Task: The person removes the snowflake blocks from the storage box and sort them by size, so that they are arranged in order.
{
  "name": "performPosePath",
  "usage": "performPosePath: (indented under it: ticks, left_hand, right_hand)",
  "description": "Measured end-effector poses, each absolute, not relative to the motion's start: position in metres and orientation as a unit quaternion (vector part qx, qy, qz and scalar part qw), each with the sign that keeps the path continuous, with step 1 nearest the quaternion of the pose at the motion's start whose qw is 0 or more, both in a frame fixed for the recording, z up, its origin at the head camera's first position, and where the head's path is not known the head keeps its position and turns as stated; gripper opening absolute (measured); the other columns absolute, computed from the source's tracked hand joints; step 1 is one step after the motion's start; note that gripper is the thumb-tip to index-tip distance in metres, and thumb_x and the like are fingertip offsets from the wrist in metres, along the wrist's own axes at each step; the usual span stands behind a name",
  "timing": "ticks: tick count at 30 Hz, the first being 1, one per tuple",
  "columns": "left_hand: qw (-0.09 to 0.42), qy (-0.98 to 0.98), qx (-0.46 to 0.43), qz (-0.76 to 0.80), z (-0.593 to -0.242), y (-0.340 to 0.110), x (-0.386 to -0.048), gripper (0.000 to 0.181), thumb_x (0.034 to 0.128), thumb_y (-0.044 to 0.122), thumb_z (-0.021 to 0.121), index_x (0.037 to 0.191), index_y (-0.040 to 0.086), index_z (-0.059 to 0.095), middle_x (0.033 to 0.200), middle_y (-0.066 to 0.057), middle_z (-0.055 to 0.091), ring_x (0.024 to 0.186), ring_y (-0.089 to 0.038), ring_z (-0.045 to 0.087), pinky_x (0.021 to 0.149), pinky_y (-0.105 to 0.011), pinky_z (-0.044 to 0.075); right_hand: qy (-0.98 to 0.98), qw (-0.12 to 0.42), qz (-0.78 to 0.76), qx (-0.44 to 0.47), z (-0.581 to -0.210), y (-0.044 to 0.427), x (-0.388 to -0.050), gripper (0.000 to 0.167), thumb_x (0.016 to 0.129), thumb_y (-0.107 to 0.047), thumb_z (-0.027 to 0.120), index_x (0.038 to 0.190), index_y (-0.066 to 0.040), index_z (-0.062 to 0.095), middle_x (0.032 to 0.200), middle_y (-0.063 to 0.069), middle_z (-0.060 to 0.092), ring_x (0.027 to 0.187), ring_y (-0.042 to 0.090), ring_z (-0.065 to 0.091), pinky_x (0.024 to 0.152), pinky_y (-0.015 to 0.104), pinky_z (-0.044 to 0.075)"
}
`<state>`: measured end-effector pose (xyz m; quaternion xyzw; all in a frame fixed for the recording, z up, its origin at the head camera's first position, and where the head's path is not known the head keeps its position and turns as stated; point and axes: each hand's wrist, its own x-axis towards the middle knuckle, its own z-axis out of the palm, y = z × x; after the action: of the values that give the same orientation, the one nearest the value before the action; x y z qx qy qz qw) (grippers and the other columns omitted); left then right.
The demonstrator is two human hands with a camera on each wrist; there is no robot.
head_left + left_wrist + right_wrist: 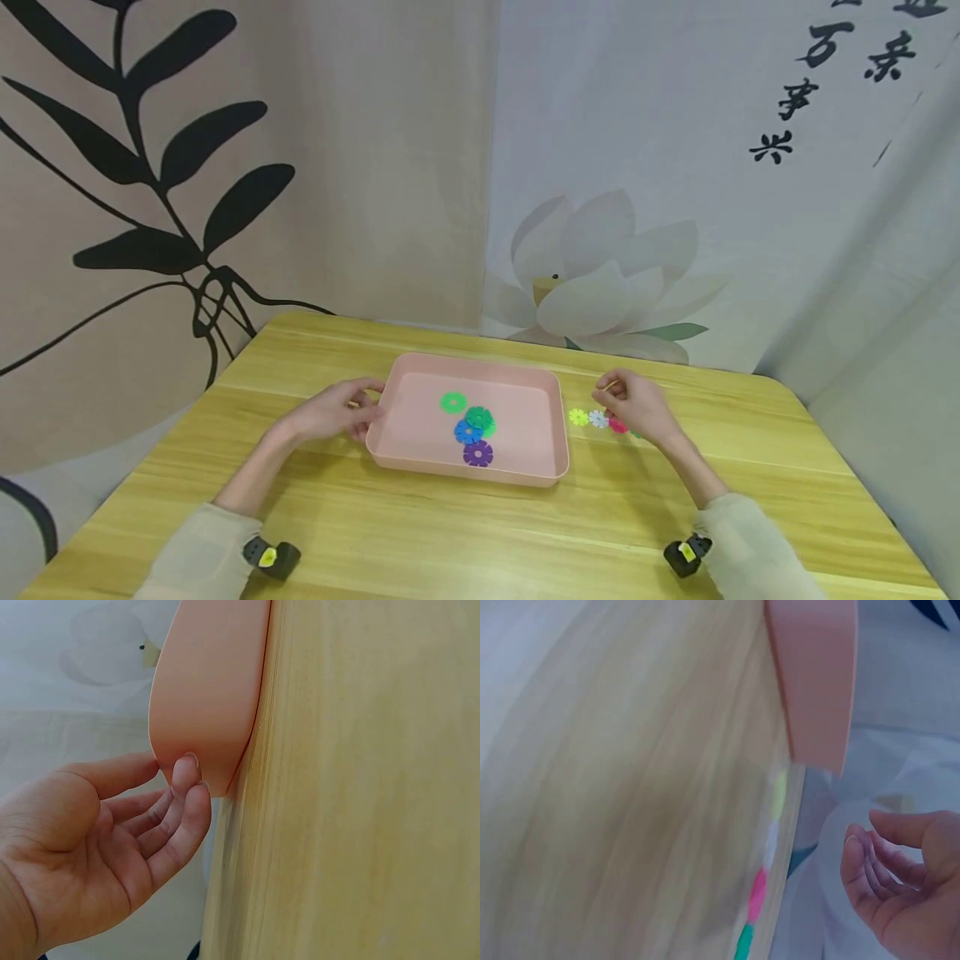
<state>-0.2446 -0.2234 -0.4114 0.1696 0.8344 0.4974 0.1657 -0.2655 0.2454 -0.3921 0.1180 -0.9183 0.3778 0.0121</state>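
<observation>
Left hand (339,410) grips the mid-frame tray (525,425), half-curled right hand (636,406) looks empty: the apparent step, picking discs (578,417) centre-right, calls for pinching.

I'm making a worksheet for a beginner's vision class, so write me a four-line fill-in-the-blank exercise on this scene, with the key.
1. The left hand touches a tray whose colour is ____.
2. Of the discs inside the tray, the one nearest the person is ____.
3. Among the loose discs on the table, the one closest to the tray is ____.
4. In the head view, the right hand is to the ____ of the tray.

Missing words: pink; purple; yellow; right.
</observation>
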Motion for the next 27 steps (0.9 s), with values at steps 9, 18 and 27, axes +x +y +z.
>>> performPosePath:
  ticks: [9,18,27]
  left_hand:
    - [0.166,0.834,0.169,0.499,-0.411,-0.224,-0.245,0.048,0.1043,0.009,0.055,0.144,-0.013,0.038,0.097,-0.019,0.059,0.077,-0.023,0.063,0.069,-0.041,0.057]
    - [0.168,0.833,0.168,0.500,-0.411,-0.224,-0.243,0.048,0.1045,0.009,0.055,0.144,-0.013,0.039,0.098,-0.020,0.060,0.077,-0.024,0.064,0.071,-0.043,0.058]
    - [0.166,0.834,0.166,0.500,-0.411,-0.224,-0.243,0.048,0.1043,0.010,0.056,0.144,-0.013,0.040,0.097,-0.018,0.060,0.077,-0.023,0.064,0.071,-0.043,0.058]
  right_hand:
    - [-0.902,-0.012,0.403,0.157,-0.389,0.190,-0.269,0.017,0.097,-0.010,0.067,0.108,0.002,0.063,0.088,0.017,0.070,0.073,0.034,0.068,0.061,0.036,0.056]
    - [-0.891,-0.030,0.393,0.223,-0.403,0.137,-0.273,0.011,0.094,-0.007,0.071,0.102,0.001,0.067,0.084,0.006,0.067,0.069,0.014,0.062,0.062,0.026,0.054]
    - [-0.895,-0.060,0.370,0.242,-0.415,0.108,-0.272,0.017,0.095,-0.010,0.071,0.107,0.000,0.064,0.094,0.006,0.065,0.084,0.018,0.060,0.075,0.030,0.054]
